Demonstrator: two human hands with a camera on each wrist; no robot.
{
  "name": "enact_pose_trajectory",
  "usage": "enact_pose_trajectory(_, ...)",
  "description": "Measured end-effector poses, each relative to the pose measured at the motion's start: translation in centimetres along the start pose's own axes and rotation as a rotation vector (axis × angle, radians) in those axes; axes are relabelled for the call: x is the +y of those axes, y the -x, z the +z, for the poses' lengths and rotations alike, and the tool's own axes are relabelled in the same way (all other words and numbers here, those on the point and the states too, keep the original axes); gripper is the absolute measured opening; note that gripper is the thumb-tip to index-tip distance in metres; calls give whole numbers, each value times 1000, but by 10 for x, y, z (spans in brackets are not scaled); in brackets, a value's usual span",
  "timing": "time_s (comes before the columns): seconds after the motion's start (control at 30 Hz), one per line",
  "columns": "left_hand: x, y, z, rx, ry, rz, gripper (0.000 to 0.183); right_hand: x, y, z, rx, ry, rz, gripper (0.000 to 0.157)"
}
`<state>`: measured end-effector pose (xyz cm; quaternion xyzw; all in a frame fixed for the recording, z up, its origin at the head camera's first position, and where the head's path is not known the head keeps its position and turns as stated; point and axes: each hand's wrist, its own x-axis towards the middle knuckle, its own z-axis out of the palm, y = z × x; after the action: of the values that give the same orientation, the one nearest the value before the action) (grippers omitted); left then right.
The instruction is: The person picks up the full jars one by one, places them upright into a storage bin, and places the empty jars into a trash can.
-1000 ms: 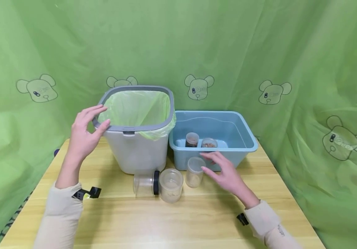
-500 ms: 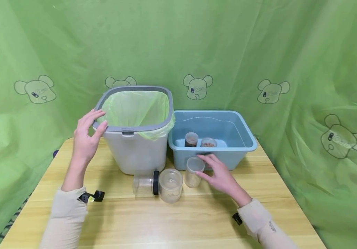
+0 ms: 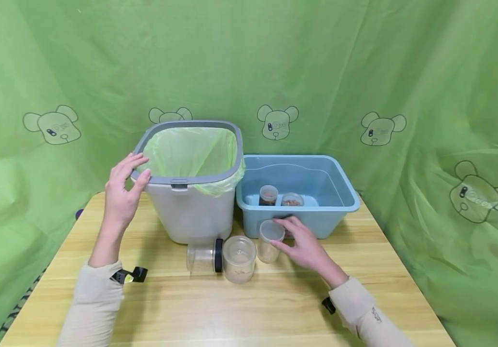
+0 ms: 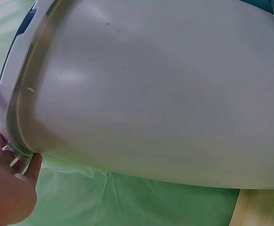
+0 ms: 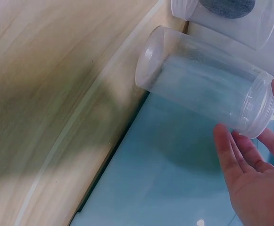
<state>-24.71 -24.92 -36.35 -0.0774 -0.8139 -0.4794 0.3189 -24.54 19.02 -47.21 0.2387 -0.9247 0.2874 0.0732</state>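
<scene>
So, left hand (image 3: 120, 195) round one bin rim (image 3: 205, 179), right hand (image 3: 304, 245) at one of five jars (image 3: 268, 248), grip unclear.

Background and furniture: a bright green, creased fabric backdrop (image 3: 327, 62) hangs behind and on both sides of a pale yellow wood-grain tabletop (image 3: 227, 318). The cloth bears 5 dark-outlined, round-eared cartoon heads (image 3: 276, 123), 1 partly hidden. Dark lettering runs along the table's left edge. Light: diffuse, with a pale sheen on the wood.
</scene>
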Motion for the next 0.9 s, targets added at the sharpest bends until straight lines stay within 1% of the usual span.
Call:
enact_pose_trajectory(0.2, -1, 0, 1, 7, 3, 4, 42, -1, 2, 0, 10, 4, -8, 64)
enact_pose_trajectory(0.4, -1, 0, 2, 13, 4, 0, 43, -10, 5, -7, 28, -17, -25, 62)
enact_pose_trajectory(0.63, -2, 1, 3, 18, 5, -2, 44, -26, 6, -24, 43, -73, -61, 59)
enact_pose_trajectory(0.9, -3, 1, 4, 32, 15, 10, 43, -43, 3, -49, 113, -106, -155, 57)
